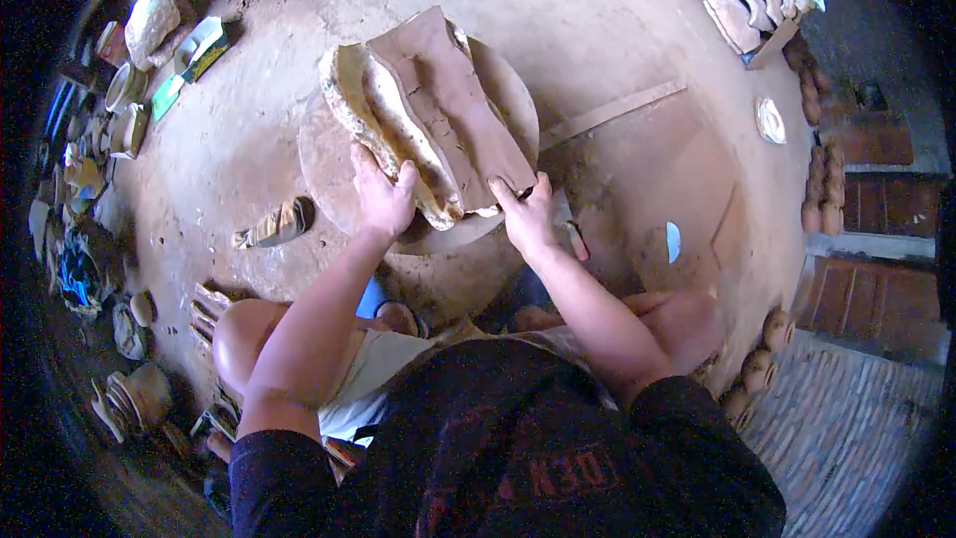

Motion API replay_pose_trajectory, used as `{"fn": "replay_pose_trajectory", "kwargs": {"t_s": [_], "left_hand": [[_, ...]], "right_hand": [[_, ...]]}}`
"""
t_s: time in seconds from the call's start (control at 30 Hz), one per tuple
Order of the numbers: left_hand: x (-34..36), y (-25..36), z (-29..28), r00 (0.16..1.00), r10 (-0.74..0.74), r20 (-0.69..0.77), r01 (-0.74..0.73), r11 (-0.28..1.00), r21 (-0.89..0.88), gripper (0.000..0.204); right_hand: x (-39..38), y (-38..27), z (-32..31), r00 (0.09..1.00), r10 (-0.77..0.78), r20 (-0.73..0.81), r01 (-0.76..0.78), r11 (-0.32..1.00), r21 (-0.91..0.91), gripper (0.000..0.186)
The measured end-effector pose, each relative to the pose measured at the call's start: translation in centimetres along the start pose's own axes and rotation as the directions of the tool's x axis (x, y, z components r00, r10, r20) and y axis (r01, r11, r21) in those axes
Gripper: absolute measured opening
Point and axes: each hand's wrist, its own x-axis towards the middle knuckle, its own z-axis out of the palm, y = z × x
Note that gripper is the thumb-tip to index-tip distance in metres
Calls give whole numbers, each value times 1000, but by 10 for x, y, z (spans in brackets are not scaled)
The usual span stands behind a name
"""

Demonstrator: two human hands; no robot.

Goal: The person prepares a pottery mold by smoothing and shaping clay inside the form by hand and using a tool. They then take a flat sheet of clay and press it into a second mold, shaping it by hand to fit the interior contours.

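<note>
A pale, rough-edged trough-shaped mould [357, 100], apparently plaster, is over a round board [324, 164] in front of me. Across its right part lies a brown clay slab [453, 90], sagging in the middle and cracked along its left edge. My left hand [383, 197] grips the mould's near left rim, with its thumb on the side toward the slab. At the slab's near right corner, my right hand [528, 214] is closed, thumb on top and fingers curled beneath. Whether those fingers also hold the mould's underside is hidden.
A wooden strip [617, 113] lies on the floor to the right, with a light blue half-round piece [673, 241] nearer me. Left of the board sits a dark-and-tan object [277, 224]. Curved pieces [762, 0] are stacked at far right; assorted containers [127, 130] line the left.
</note>
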Motion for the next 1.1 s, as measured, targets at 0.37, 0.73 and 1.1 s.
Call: {"fn": "replay_pose_trajectory", "kwargs": {"t_s": [0.37, 0.73, 1.1], "left_hand": [[-2, 9, 2, 999, -2, 44, 3, 1000, -24, 93], [-3, 2, 1, 995, -29, 95, 27, 999, 18, 98], [-14, 11, -31, 999, 37, 17, -36, 997, -70, 81]], "right_hand": [[0, 26, 16, 997, -65, -46, 79, 906, 417, 52], [20, 11, 8, 999, 26, 25, -31, 976, 214, 64], [9, -80, -28, 657, -465, 593, 747, 507, -430, 46]]}}
